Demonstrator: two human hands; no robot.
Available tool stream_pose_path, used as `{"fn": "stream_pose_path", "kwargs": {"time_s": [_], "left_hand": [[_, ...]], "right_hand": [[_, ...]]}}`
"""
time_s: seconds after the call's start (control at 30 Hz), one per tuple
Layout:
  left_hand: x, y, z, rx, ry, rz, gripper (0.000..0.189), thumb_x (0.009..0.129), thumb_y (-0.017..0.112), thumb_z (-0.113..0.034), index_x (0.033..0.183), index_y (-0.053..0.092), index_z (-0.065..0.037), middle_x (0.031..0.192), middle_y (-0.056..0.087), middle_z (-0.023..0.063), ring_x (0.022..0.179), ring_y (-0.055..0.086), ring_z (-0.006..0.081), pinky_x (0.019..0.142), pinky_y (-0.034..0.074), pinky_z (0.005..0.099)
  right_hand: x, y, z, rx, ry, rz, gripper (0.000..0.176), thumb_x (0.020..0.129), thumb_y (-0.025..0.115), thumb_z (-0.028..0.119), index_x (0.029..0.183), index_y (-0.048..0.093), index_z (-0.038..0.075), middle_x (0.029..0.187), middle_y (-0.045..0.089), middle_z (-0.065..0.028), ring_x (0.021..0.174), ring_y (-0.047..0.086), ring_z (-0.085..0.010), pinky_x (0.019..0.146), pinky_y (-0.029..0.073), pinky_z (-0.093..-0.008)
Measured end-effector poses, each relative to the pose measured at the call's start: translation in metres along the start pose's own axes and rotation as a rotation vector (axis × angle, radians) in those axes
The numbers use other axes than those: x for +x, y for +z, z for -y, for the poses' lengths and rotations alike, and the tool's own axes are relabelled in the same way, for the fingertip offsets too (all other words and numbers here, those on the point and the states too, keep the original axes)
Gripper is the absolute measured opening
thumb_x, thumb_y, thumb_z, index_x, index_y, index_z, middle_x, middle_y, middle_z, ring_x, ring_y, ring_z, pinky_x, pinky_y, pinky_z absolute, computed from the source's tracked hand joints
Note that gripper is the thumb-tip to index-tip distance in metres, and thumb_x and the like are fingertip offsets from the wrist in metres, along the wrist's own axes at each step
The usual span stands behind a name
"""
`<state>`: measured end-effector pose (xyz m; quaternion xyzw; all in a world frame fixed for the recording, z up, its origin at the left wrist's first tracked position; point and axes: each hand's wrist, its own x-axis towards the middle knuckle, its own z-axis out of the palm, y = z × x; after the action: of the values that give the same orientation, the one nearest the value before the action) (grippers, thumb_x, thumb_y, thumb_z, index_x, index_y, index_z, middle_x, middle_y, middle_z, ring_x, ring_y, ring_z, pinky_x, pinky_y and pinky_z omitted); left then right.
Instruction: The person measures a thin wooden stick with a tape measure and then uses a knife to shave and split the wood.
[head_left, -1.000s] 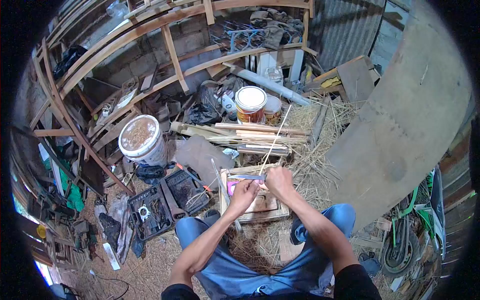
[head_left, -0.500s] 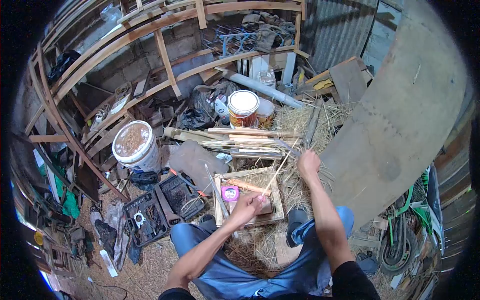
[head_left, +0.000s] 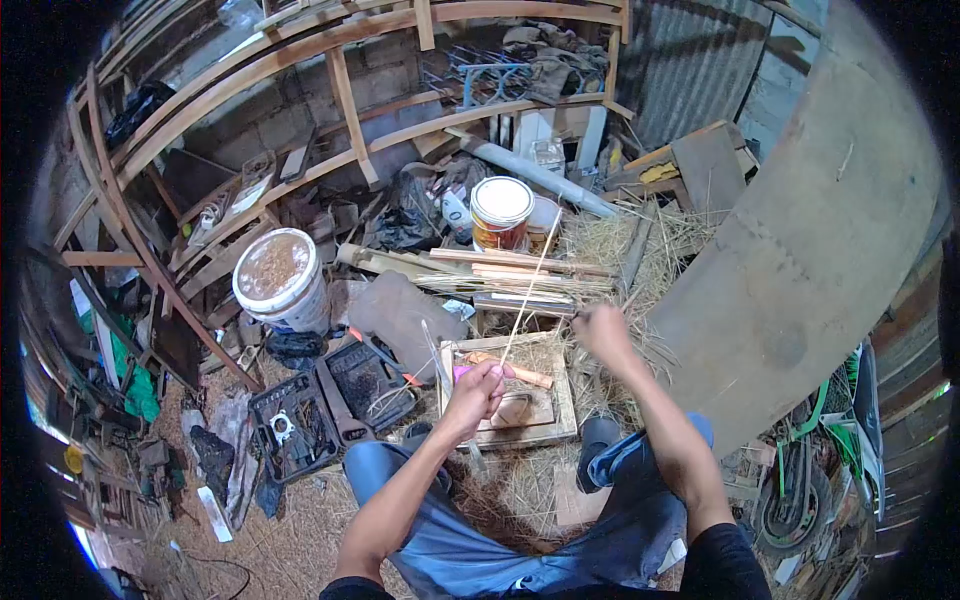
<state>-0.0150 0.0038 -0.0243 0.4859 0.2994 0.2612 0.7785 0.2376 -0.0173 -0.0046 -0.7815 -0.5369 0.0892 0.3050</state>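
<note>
My left hand [head_left: 474, 402] is closed around the lower end of a thin bamboo strip [head_left: 530, 290], which points up and away over the wooden pieces. Beneath that hand is a shallow wooden box [head_left: 520, 436], with an orange-brown piece of wood [head_left: 530, 377] in it. A pink tape measure [head_left: 461, 372] there is mostly covered by the hand. To the right of the strip, apart from it, my right hand [head_left: 603, 336] is closed on a knife. The knife's blade barely shows now, blurred against the dark wood.
Split wooden sticks [head_left: 520, 268] lie beyond the box. A paint can [head_left: 502, 203] and a dusty white bucket [head_left: 278, 268] stand behind and left. An open tool case [head_left: 290, 432] sits left. Straw [head_left: 680, 235] and a large leaning board [head_left: 790, 250] are on the right.
The bamboo strip has swung more upright in my left hand, which now covers more of the tape measure. My right hand has come slightly lower and left, and its blade shows less.
</note>
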Motion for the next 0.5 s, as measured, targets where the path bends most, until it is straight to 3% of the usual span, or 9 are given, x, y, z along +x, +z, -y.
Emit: {"fn": "stream_pose_path", "kwargs": {"time_s": [0.03,0.1,0.17,0.23,0.3,0.37,0.5], "left_hand": [[0.001,0.001,0.000,-0.002,-0.001,-0.004,0.024,0.100,0.039,-0.023,0.101,0.052,-0.003,0.064,0.034,-0.0057,0.045,0.026,0.0037,0.039,0.020,0.0193],[0.004,0.007,0.004,0.075,0.042,0.038,0.023,0.100,0.042,-0.024,0.102,0.053,-0.004,0.064,0.034,-0.0057,0.045,0.026,0.0037,0.039,0.020,0.0193],[0.005,0.015,0.007,0.079,0.037,0.051,0.023,0.099,0.044,-0.023,0.102,0.055,-0.003,0.064,0.036,-0.0060,0.046,0.027,0.0032,0.040,0.021,0.0196],[0.007,0.022,0.012,0.274,0.109,-0.040,0.025,0.099,0.045,-0.024,0.100,0.059,-0.003,0.063,0.039,-0.0065,0.049,0.031,0.0022,0.043,0.024,0.0197],[0.007,0.023,0.017,0.261,0.050,-0.085,0.026,0.099,0.046,-0.025,0.098,0.060,-0.003,0.064,0.041,-0.0057,0.054,0.034,0.0029,0.047,0.028,0.0200],[0.013,0.022,0.021,0.398,0.222,-0.100,0.027,0.098,0.045,-0.025,0.096,0.059,-0.002,0.064,0.041,-0.0050,0.057,0.036,0.0041,0.051,0.030,0.0208],[0.021,0.028,0.017,0.547,0.287,-0.169,0.027,0.098,0.046,-0.025,0.096,0.061,-0.003,0.065,0.046,-0.0026,0.061,0.041,0.0069,0.055,0.034,0.0236]], "right_hand": [[-0.008,0.015,0.005,-0.080,-0.154,0.030,0.017,0.075,0.059,0.011,0.082,0.069,0.000,0.072,0.063,-0.0250,0.066,0.065,-0.0360,0.067,0.053,-0.0417],[-0.036,0.010,0.045,-0.180,-0.263,0.157,0.014,0.074,0.058,0.012,0.078,0.069,0.003,0.068,0.064,-0.0211,0.065,0.066,-0.0343,0.063,0.054,-0.0435],[-0.047,0.017,0.054,-0.355,-0.375,0.144,0.013,0.074,0.058,0.012,0.072,0.067,0.002,0.067,0.065,-0.0203,0.064,0.066,-0.0335,0.060,0.054,-0.0435],[-0.043,0.024,0.042,-0.379,-0.340,0.122,0.014,0.074,0.057,0.012,0.071,0.067,0.002,0.067,0.065,-0.0198,0.063,0.067,-0.0327,0.058,0.054,-0.0431],[-0.037,0.033,0.036,-0.391,-0.314,0.110,0.015,0.075,0.056,0.012,0.069,0.066,0.002,0.066,0.065,-0.0192,0.062,0.067,-0.0320,0.056,0.054,-0.0426],[-0.030,0.033,0.028,-0.415,-0.310,0.028,0.017,0.076,0.055,0.014,0.069,0.066,0.003,0.067,0.065,-0.0180,0.061,0.067,-0.0309,0.054,0.054,-0.0406],[-0.021,0.034,0.022,-0.456,-0.228,0.076,0.014,0.076,0.057,0.012,0.074,0.068,0.003,0.070,0.066,-0.0180,0.065,0.068,-0.0307,0.056,0.055,-0.0398]]}}
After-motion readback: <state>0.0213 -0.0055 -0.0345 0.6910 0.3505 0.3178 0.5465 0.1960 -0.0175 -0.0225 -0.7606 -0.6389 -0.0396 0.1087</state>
